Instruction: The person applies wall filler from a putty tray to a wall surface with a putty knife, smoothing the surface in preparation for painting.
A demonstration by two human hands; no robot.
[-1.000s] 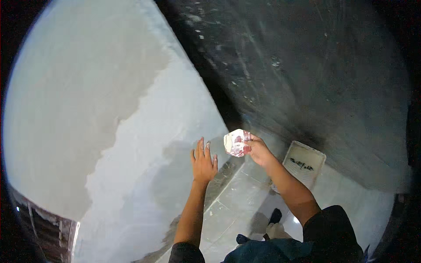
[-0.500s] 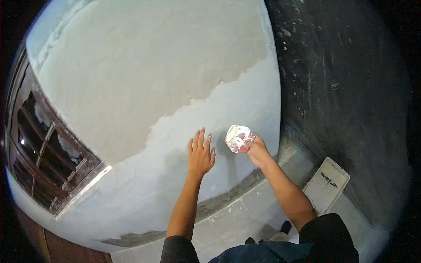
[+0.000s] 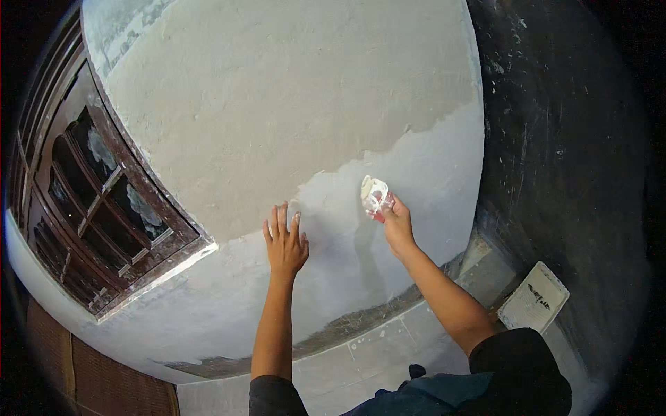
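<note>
In the head view, the fisheye rim cuts off the window [image 3: 118,201] at the left, and the dark wall [image 3: 555,139] at the right fades into black. The person's shirt [image 3: 430,392] hides part of the floor [image 3: 381,350], and a small dark shape [image 3: 416,371] at its edge is hard to make out. The right upper arm and sleeve lie close to the lower part of a pale tray [image 3: 534,298], whose dark markings are blurred.

The right forearm slants up and leftward; the right hand [image 3: 397,225] has its grip closed around a red scraper [image 3: 375,194] smeared with white. The fingers behind the scraper are hidden. The scraper is in front of the pale wall [image 3: 423,173], just below the ragged edge of its beige coat [image 3: 277,104]; whether it touches cannot be told.

The left forearm rises nearly upright. The left hand [image 3: 285,248] has its grip released, fingers apart and pointing up, fingertips overlapping the beige coat's lower edge; contact with the wall is unclear.
</note>
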